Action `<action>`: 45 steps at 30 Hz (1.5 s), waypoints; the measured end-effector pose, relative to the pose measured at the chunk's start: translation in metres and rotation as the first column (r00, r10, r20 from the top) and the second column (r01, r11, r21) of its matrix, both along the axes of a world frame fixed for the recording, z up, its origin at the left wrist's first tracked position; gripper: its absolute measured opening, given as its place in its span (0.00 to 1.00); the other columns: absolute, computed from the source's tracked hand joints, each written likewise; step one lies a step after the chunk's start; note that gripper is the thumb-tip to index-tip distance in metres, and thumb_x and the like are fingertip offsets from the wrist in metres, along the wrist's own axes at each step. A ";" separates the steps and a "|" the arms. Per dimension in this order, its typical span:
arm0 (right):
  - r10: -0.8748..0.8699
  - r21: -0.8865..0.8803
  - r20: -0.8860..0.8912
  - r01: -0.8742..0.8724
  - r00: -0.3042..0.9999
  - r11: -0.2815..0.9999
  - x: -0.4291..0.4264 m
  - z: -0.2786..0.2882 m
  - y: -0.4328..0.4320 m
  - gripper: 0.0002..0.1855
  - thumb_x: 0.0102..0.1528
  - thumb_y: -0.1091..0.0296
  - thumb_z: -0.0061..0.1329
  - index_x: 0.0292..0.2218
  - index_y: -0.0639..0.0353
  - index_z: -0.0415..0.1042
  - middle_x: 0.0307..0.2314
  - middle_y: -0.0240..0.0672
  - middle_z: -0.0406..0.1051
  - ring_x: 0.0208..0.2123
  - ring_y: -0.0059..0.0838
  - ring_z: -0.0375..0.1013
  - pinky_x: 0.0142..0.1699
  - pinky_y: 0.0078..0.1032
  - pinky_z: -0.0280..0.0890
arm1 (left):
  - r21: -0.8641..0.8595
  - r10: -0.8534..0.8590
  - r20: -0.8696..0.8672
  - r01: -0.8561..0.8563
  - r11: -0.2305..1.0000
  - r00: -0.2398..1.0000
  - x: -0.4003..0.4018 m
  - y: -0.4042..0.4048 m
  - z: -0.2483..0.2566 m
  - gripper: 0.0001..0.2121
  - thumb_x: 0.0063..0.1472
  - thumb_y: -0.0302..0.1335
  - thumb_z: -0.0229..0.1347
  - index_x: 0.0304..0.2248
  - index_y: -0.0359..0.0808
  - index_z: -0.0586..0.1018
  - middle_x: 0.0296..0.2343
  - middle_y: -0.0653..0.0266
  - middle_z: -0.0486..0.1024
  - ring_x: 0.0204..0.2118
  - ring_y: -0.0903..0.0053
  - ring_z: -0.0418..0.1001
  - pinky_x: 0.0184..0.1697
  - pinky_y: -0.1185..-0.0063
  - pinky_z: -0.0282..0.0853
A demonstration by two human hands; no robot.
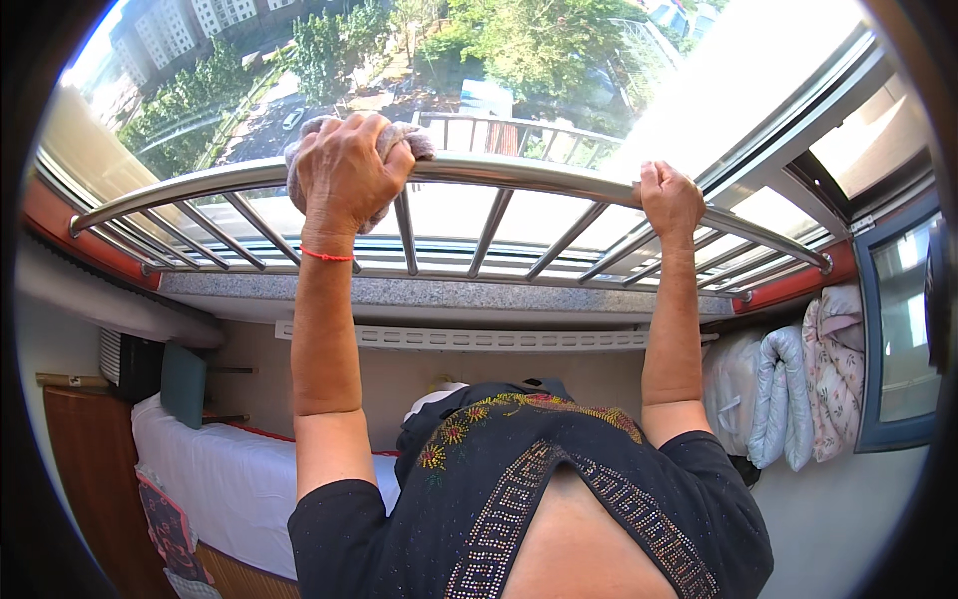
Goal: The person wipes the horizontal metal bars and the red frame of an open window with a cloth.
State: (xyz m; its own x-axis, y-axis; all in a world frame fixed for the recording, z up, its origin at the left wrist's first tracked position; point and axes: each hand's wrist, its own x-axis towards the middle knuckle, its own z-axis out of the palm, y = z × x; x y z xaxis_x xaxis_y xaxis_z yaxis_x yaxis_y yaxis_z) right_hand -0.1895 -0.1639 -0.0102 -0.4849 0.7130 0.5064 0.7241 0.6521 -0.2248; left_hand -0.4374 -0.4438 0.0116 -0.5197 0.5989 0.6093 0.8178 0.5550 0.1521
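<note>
A stainless steel railing [524, 176] with upright bars runs across the window before me. My left hand [352, 165] is closed over a grey cloth [419, 142], which it presses onto the top rail left of the middle. The cloth drapes down behind the rail and bunches out beside my thumb. Farther right, my right hand [670, 196] grips the bare top rail, its fingers curled around the tube. Both arms reach forward at about the same height.
Beneath the railing lies a speckled stone sill [449, 293], with a white slotted radiator [494, 338] below it. A blue-framed window sash [898, 329] swings inward at the right, beside folded quilts [784, 397]. At lower left is a bed with a white sheet [224, 479].
</note>
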 end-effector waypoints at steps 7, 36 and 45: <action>0.080 0.119 -0.034 -0.075 0.996 0.990 -0.005 -0.004 -0.003 0.18 0.55 0.53 0.39 0.27 0.55 0.76 0.20 0.42 0.73 0.27 0.45 0.73 0.36 0.40 0.66 | 0.044 -0.150 -0.043 0.152 0.987 0.988 0.067 0.059 -0.001 0.11 0.48 0.36 0.51 0.25 0.38 0.78 0.25 0.63 0.74 0.32 0.67 0.72 0.39 0.67 0.62; 0.304 -0.237 -0.855 -0.838 0.420 0.492 -0.072 0.018 -0.096 0.36 0.62 0.40 0.20 0.55 0.63 0.57 0.52 0.42 0.59 0.53 0.30 0.60 0.58 0.26 0.53 | 0.408 -0.745 0.320 0.624 0.666 0.585 0.092 0.101 -0.004 0.36 0.49 0.35 0.53 0.56 0.25 0.56 0.55 0.37 0.52 0.60 0.51 0.48 0.62 0.62 0.40; 0.453 0.161 0.031 -0.452 0.891 0.877 -0.077 0.013 -0.128 0.38 0.43 0.30 0.47 0.49 0.45 0.68 0.52 0.41 0.60 0.55 0.41 0.58 0.59 0.49 0.46 | 0.836 -0.733 0.187 0.286 0.468 0.654 0.026 0.044 -0.023 0.13 0.54 0.15 0.45 0.39 0.28 0.75 0.41 0.53 0.73 0.46 0.67 0.71 0.52 0.72 0.63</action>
State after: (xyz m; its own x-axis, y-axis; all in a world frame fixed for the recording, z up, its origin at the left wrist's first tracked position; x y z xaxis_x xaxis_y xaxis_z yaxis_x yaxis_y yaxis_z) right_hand -0.2667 -0.2919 0.0031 -0.7311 0.3263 0.5991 0.3400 0.9357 -0.0947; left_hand -0.4112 -0.3999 -0.0118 -0.5956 0.3608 0.7177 0.5869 -0.4146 0.6955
